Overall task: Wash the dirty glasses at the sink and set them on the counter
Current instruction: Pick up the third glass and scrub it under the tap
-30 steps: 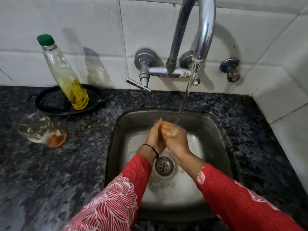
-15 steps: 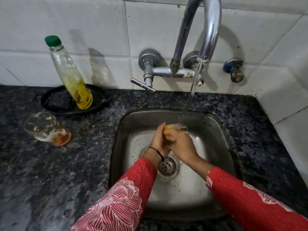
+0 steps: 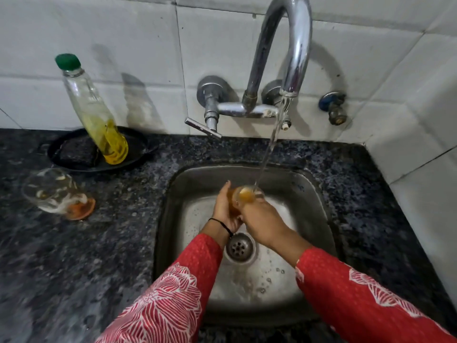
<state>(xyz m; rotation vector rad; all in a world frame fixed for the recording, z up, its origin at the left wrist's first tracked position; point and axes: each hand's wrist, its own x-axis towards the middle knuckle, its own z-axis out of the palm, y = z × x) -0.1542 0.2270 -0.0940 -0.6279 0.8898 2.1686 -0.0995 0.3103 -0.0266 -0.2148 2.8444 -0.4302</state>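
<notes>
A clear glass [image 3: 244,195] with orange liquid in it is held over the steel sink [image 3: 319,194], under the running stream from the tap [image 3: 291,58]. My left hand [image 3: 225,206] wraps its left side. My right hand [image 3: 262,219] grips it from the right and front, hiding most of the glass body. A second dirty glass [image 3: 57,194] with orange residue stands on the dark granite counter [image 3: 111,243] to the left of the sink.
A black dish [image 3: 133,154] at the back left holds a dark scrub pad [image 3: 76,152] and a tilted soap bottle [image 3: 96,115] with a green cap. The tap lever [image 3: 202,127] juts forward. A small valve [image 3: 333,110] sits on the tiled wall at right.
The glass has come into plainer view under the stream as both hands shifted slightly around it. The camera view moved a little; the second glass stays put.
</notes>
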